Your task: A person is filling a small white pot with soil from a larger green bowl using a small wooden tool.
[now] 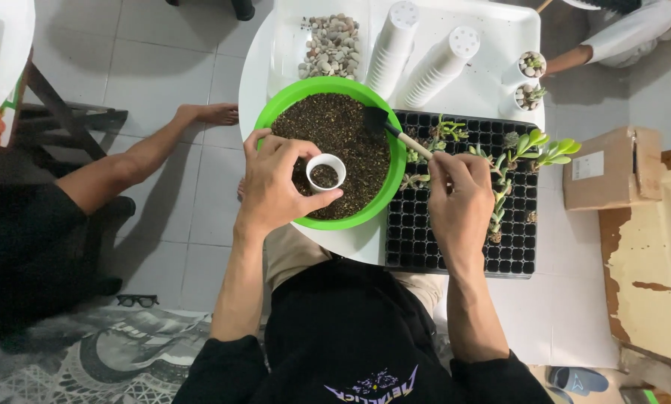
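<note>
My left hand (275, 183) holds a small white pot (325, 171) partly filled with dark soil, just above the green bowl (275, 112) of soil on the round white table (350, 243). My right hand (459, 198) grips the wooden handle of a small black scoop (376, 120), whose blade rests over the soil in the bowl. This hand hovers over a black seedling tray (511, 254) holding several green succulent cuttings (537, 146).
A white tray (500, 34) at the back holds pebbles (330, 46), two stacks of white pots (417, 52) and two potted succulents (530, 78). Another person's leg (148, 150) is at left, another person's arm (612, 41) at top right. A cardboard box (612, 168) sits right.
</note>
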